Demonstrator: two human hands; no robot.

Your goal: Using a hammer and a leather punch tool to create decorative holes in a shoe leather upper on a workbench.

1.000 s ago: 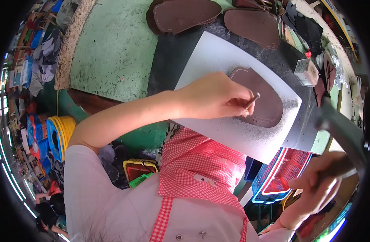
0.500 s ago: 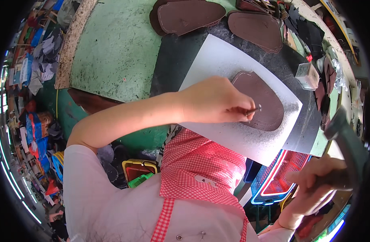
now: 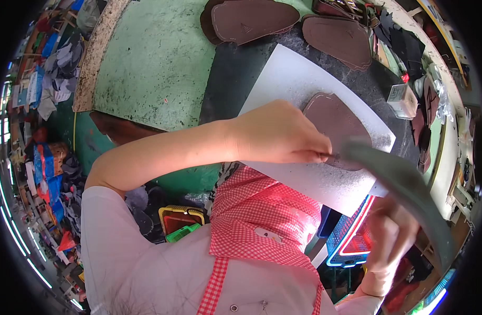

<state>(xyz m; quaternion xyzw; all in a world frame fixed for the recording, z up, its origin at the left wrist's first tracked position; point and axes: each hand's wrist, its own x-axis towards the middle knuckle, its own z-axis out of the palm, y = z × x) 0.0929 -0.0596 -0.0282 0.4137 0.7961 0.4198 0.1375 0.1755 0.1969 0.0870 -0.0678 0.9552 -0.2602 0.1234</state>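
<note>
Pinching a slim tool (image 3: 331, 156), the left hand (image 3: 283, 134) reaches over the near-left part of a brown cut piece (image 3: 346, 123), which lies on a white board (image 3: 275, 79) over the green tabletop (image 3: 151, 63). Apart from it, the right hand (image 3: 390, 231) is clenched round a blurred hammer (image 3: 403, 182). I'd judge this a tapping step, calling for steady aim and fingertips kept clear. I can't read any brand or label from here.

Leather cutout (image 3: 335, 116) on sheet (image 3: 285, 76); sheet on mat (image 3: 228, 73); mat on table (image 3: 151, 58). Behind sheet: 2 groups of leather pieces (image 3: 255, 22), left and right. Box (image 3: 402, 101) right of sheet. Basket (image 3: 347, 260) right of apron (image 3: 262, 210).
</note>
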